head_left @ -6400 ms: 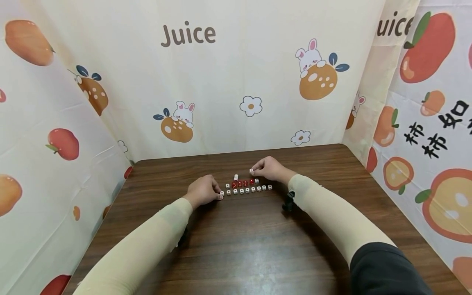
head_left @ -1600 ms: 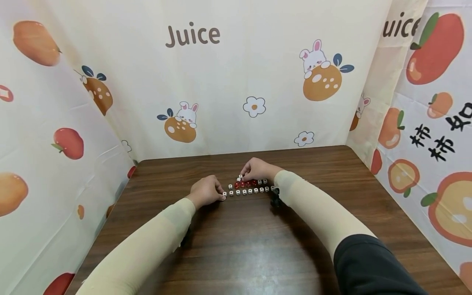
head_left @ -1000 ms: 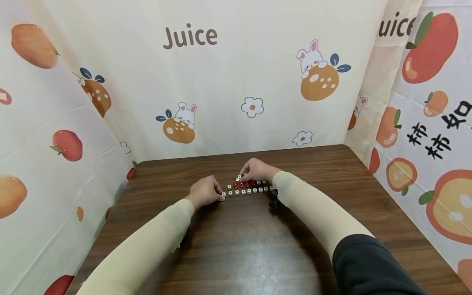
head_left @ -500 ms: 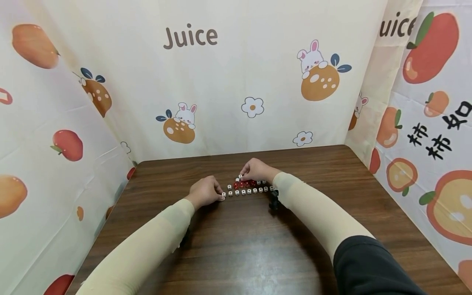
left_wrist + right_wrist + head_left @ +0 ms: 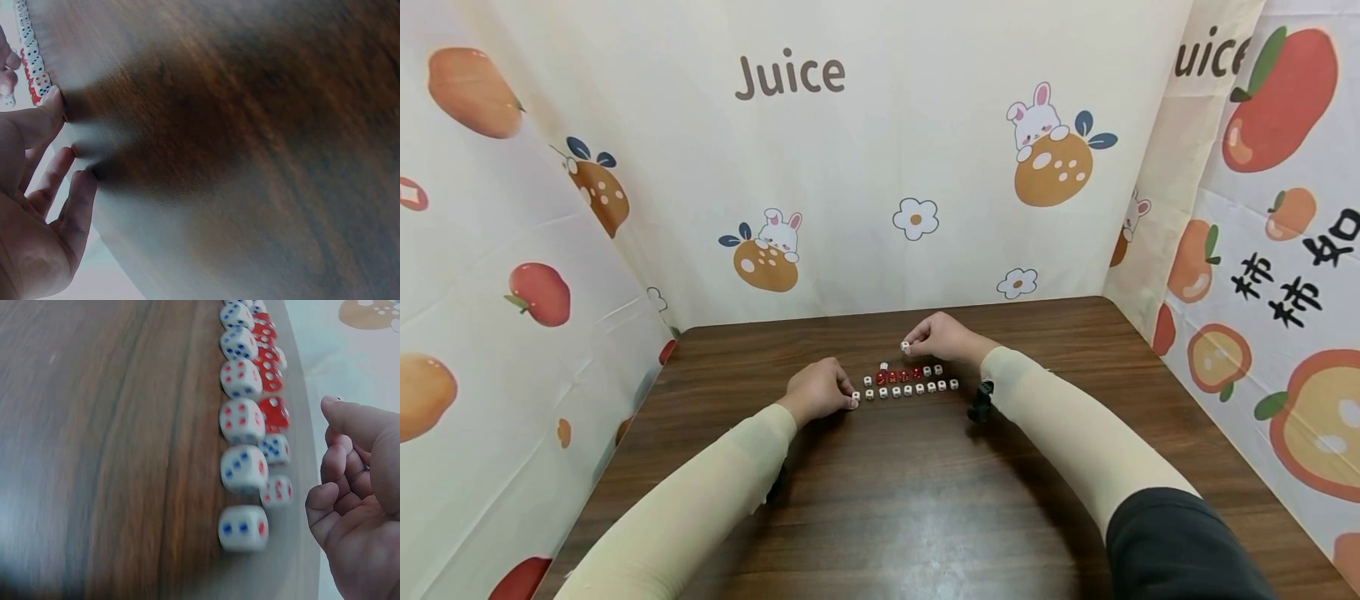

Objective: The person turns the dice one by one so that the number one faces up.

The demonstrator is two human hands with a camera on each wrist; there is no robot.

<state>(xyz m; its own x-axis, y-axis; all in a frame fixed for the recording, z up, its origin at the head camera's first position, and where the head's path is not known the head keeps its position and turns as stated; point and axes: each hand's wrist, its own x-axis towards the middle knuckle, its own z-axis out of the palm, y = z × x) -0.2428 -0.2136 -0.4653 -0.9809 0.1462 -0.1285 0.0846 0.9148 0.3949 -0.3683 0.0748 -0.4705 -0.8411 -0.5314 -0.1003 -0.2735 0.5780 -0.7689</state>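
Note:
In the head view a front row of white dice [image 5: 897, 392] runs across the table. Behind it is a shorter row of red dice [image 5: 904, 376] with white dice at its ends. One more white die [image 5: 883, 367] shows at the back, at the left end of the red ones. My left hand [image 5: 816, 390] pinches the leftmost white die [image 5: 856, 396] of the front row; in the left wrist view its thumb hides most of that die. My right hand [image 5: 946, 337] holds a white die [image 5: 905, 347] between thumb and fingertips, behind the rows and apart from them.
The brown wooden table [image 5: 880, 500] stretches toward me in front of the rows. Patterned cloth [image 5: 850, 167] with fruit prints hangs along the back and both sides. A dark device [image 5: 981, 402] sits under my right wrist.
Over the last half second my right hand has moved right and back from the left end of the red dice, with the white die in its fingers. My left hand stays put.

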